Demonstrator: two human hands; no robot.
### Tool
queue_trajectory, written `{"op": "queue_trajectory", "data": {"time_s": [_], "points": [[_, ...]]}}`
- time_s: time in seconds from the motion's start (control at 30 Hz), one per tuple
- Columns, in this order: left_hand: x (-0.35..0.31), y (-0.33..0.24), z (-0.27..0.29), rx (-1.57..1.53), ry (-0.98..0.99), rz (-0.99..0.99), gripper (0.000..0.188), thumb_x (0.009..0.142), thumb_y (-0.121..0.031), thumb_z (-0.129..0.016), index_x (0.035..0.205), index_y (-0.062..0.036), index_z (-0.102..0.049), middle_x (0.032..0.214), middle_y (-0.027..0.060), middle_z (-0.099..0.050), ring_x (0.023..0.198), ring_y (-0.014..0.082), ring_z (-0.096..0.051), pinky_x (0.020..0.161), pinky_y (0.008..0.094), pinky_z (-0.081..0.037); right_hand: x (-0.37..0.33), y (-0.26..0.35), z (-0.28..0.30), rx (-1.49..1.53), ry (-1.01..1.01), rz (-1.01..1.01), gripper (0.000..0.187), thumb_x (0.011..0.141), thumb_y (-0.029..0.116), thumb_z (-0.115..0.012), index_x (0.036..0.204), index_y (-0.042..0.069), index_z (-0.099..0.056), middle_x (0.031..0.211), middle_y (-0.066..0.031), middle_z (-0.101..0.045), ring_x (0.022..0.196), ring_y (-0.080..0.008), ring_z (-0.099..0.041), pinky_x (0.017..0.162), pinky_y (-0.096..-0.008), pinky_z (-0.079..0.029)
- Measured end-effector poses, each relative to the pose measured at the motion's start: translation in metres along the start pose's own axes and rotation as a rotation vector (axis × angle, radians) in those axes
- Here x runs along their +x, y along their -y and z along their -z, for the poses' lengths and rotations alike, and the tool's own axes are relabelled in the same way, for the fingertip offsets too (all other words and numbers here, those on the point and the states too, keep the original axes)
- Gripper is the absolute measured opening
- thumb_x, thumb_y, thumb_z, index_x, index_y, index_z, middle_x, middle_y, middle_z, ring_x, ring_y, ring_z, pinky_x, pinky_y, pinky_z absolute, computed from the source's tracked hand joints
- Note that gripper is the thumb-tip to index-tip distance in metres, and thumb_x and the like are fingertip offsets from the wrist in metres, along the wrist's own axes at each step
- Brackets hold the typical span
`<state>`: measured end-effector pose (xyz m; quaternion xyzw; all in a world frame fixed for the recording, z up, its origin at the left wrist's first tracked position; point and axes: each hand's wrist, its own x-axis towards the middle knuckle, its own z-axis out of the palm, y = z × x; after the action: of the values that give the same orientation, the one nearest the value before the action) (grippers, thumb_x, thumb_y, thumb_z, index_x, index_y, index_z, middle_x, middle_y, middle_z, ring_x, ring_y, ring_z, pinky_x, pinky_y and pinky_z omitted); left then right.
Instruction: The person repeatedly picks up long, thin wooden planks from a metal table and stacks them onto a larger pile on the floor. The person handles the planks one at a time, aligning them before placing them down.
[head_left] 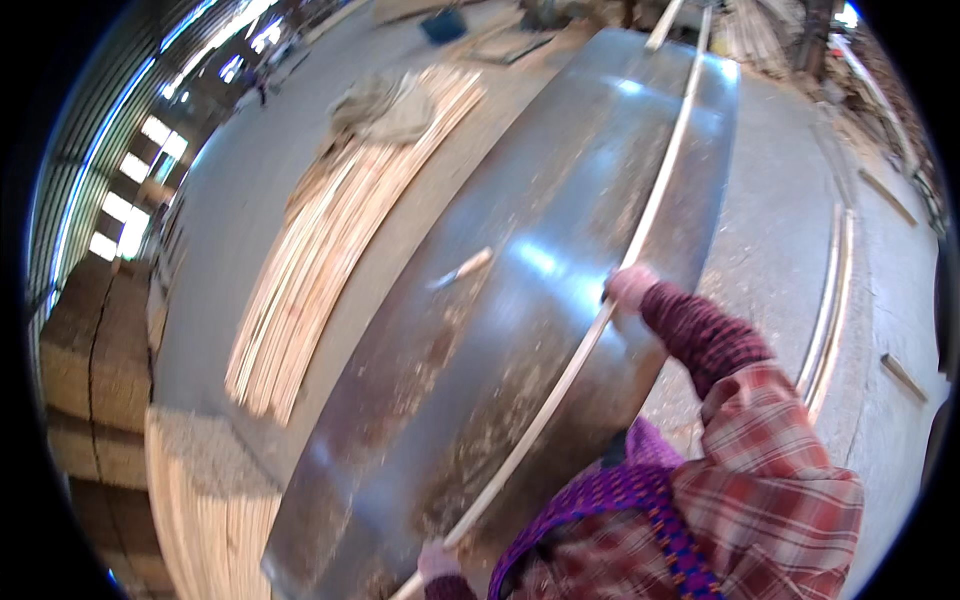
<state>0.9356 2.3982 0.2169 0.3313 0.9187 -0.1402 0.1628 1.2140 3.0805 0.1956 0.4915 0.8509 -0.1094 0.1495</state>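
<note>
A long, narrow wooden strip [570, 375] runs lengthwise over a shiny, dark metal-looking table [400, 400] dusted with wood shavings. My left hand [437, 560] is closed round the strip close to its near end. Farther along, about mid-table, my right hand [630, 287] grips the same strip; a small dark patch shows at its fingers, too blurred to name. To the left of the strip lies a knife-like tool [465, 267] with a pale wooden handle and a bluish blade, touched by neither hand.
Left of the table lies a long pile of wooden strips [340, 240] with a crumpled greyish cloth [385, 108] on its far end. Another upright-looking bundle [210, 510] stands at the near left. Loose strips [832, 310] lie on the concrete floor at right.
</note>
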Motion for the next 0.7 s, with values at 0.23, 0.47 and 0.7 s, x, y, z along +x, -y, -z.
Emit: {"op": "queue_trajectory", "data": {"time_s": [0.23,0.47,0.7], "points": [[0.002,0.028,0.037,-0.142,0.305,0.162,0.062,0.090,-0.056,-0.069,0.135,-0.0130,-0.061,0.125,0.0205,-0.069,0.118,0.0373,-0.067,0.101,0.0491,-0.051,-0.001,0.030,-0.022,-0.056,0.093,0.181,0.026,0.092,0.025,-0.064,0.116,0.022,-0.074,0.107,-0.0067,-0.074,0.102,-0.0333,-0.074,0.078,-0.0477,-0.062],[-0.014,-0.002,0.067,-0.131,0.285,0.141,0.062,0.087,-0.060,-0.069,0.120,-0.0077,-0.071,0.114,0.0202,-0.072,0.109,0.0389,-0.069,0.092,0.0486,-0.055,-0.036,0.046,0.034,-0.001,0.147,0.200,0.033,0.084,0.033,-0.071,0.115,0.025,-0.076,0.113,-0.0087,-0.075,0.104,-0.0358,-0.072,0.087,-0.0443,-0.060],[0.004,-0.036,0.050,0.042,0.155,0.131,0.019,0.089,-0.027,-0.068,0.104,-0.0168,-0.073,0.099,0.0115,-0.073,0.095,0.0321,-0.072,0.082,0.0453,-0.058,-0.027,0.010,0.057,-0.080,0.090,0.268,0.027,0.087,0.026,-0.070,0.111,0.032,-0.080,0.111,-0.0047,-0.076,0.103,-0.0289,-0.073,0.089,-0.0394,-0.060]]}}
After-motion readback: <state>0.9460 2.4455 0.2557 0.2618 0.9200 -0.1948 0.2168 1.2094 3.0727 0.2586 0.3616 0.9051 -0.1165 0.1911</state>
